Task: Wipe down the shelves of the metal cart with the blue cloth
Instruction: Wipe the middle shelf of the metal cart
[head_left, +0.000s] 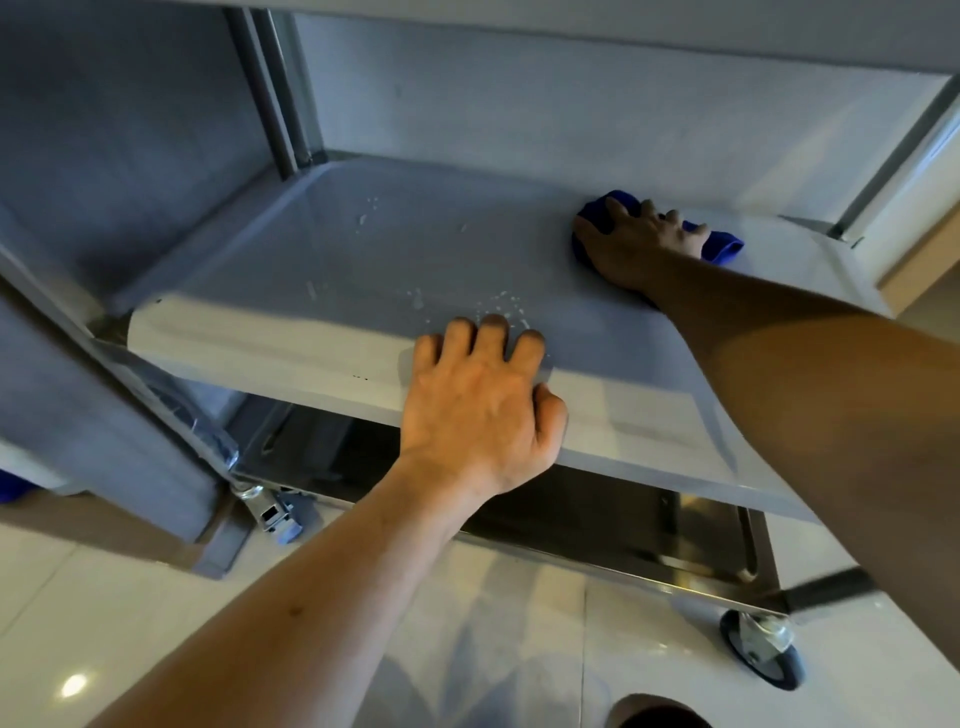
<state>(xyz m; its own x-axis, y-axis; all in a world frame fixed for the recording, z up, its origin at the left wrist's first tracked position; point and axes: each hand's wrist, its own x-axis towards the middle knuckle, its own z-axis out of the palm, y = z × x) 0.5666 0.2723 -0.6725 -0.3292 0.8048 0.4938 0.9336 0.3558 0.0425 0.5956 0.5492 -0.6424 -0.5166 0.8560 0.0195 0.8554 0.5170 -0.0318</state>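
Note:
The metal cart's middle shelf (311, 260) fills the view, with water droplets (498, 307) scattered over it. The blue cloth (723, 247) lies bunched at the shelf's far right, near the back rim. My right hand (638, 244) presses down on the cloth with spread fingers and covers most of it. My left hand (478, 405) grips the shelf's front edge, fingers curled over the rim and thumb below it. A darker bottom shelf (597, 519) shows underneath.
The top shelf's underside (571, 36) hangs close overhead. Upright posts stand at the back left (275, 88) and back right (893, 150). A caster wheel (763, 652) rests on the glossy tiled floor (156, 597). A grey wall is behind the cart.

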